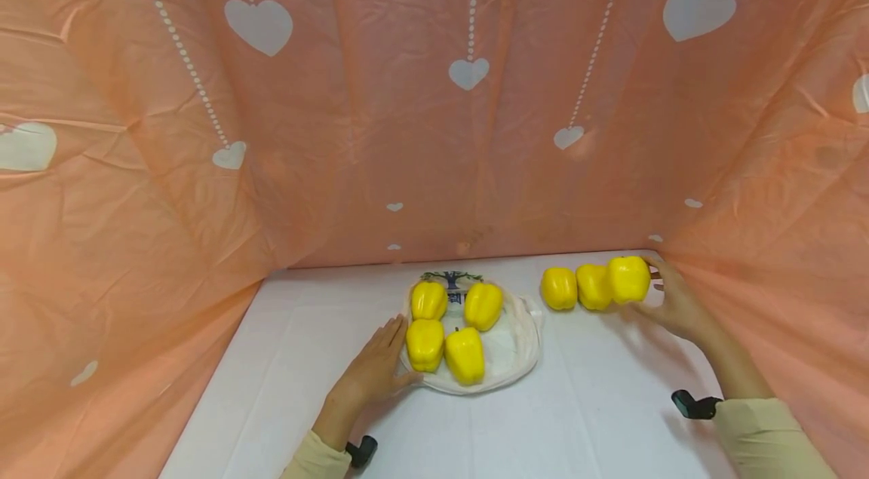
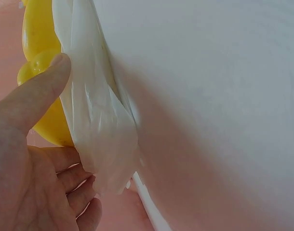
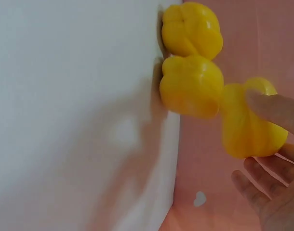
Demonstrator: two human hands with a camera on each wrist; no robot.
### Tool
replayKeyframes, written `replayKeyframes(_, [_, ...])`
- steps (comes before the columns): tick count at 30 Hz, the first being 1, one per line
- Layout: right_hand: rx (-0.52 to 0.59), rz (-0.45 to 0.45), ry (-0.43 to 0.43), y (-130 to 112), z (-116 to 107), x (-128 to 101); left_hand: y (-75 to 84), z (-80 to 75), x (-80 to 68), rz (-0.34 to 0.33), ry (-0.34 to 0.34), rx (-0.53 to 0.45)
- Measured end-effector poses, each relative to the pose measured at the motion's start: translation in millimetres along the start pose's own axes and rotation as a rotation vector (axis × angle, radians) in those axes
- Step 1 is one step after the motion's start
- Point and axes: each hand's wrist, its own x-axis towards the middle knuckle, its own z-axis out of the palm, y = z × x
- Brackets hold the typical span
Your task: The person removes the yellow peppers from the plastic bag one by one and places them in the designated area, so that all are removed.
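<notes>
Four yellow bell peppers [image 1: 453, 328] lie on a white plastic bag [image 1: 516, 347] in the middle of the white table [image 1: 597, 419]. My left hand [image 1: 390, 347] lies flat at the bag's left edge, beside the front-left pepper [image 1: 425, 344]. In the left wrist view its thumb [image 2: 38, 94] rests against the bag [image 2: 99, 120] and a pepper [image 2: 38, 53]. At the back right, my right hand [image 1: 657, 284] grips the rightmost pepper [image 1: 629, 279] of a row of three. Its thumb [image 3: 277, 108] and fingers wrap that pepper [image 3: 243, 130], which is just off the table edge.
The two other peppers of the row [image 1: 559, 288] [image 1: 594, 287] stand on the table, touching each other. A peach curtain with white hearts [image 1: 468, 162] closes in the table at the back and both sides. A dark printed item [image 1: 451, 279] peeks out behind the bag.
</notes>
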Motion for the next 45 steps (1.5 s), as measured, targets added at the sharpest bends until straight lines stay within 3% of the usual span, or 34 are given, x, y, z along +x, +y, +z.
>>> replayKeyframes(17, [-0.002, 0.071, -0.004, 27, -4, -4, -1.0, 1.3, -0.2, -0.001, -0.001, 0.002])
replayKeyframes(23, [0.001, 0.173, -0.065, 31, -2, -5, -1.1, 1.4, -0.4, 0.011, 0.003, 0.001])
replayKeyframes(30, [0.021, 0.2, -0.083, 41, 4, -6, -2.0, 2.8, 1.5, 0.007, 0.001, 0.015])
replayKeyframes(38, [0.062, 0.345, -0.159, 40, 8, -9, -2.6, 3.4, 1.6, 0.013, 0.009, 0.007])
replayKeyframes(45, [0.058, 0.37, -0.193, 39, 10, -6, -1.2, 1.5, 1.7, 0.013, 0.015, 0.008])
